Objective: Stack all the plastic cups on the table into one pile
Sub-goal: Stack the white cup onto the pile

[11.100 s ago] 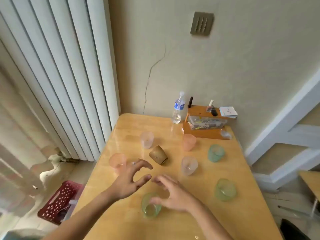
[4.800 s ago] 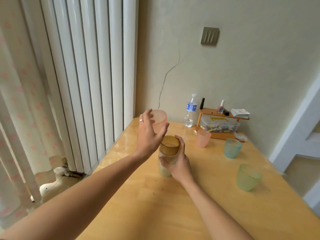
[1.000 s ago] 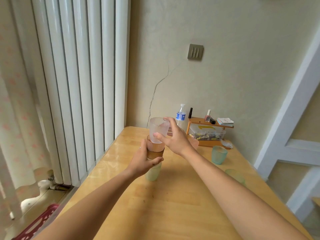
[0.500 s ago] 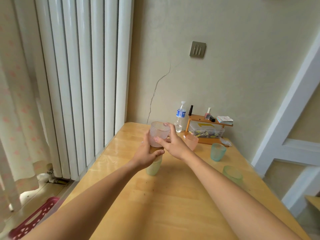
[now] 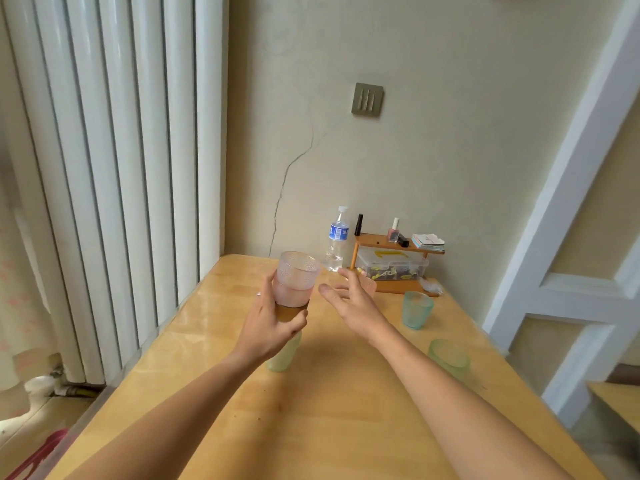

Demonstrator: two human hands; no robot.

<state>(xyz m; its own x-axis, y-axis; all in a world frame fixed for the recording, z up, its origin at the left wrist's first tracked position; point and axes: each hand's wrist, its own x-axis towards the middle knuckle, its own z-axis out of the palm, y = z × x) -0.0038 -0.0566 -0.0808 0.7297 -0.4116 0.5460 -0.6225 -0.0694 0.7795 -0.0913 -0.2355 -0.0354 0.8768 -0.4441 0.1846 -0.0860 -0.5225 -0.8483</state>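
Observation:
A stack of cups (image 5: 292,299) stands on the wooden table (image 5: 311,427): pale green at the bottom, brown in the middle, frosted pink on top. My left hand (image 5: 270,327) grips the stack around its middle. My right hand (image 5: 349,299) is open just right of the stack, fingers spread, holding nothing. Behind its fingers a pink cup (image 5: 369,285) is partly hidden. A teal cup (image 5: 417,309) stands further right, and a light green cup (image 5: 449,356) sits near the table's right edge.
At the back of the table stand a water bottle (image 5: 336,240) and a small wooden shelf (image 5: 394,268) with a clear box and small bottles. White vertical blinds (image 5: 114,168) run along the left edge. A red basket (image 5: 38,455) lies on the floor.
My right hand has let go of the frosted pink cup, now seated on the stack, and moved right with fingers spread. My left hand still holds the stack.

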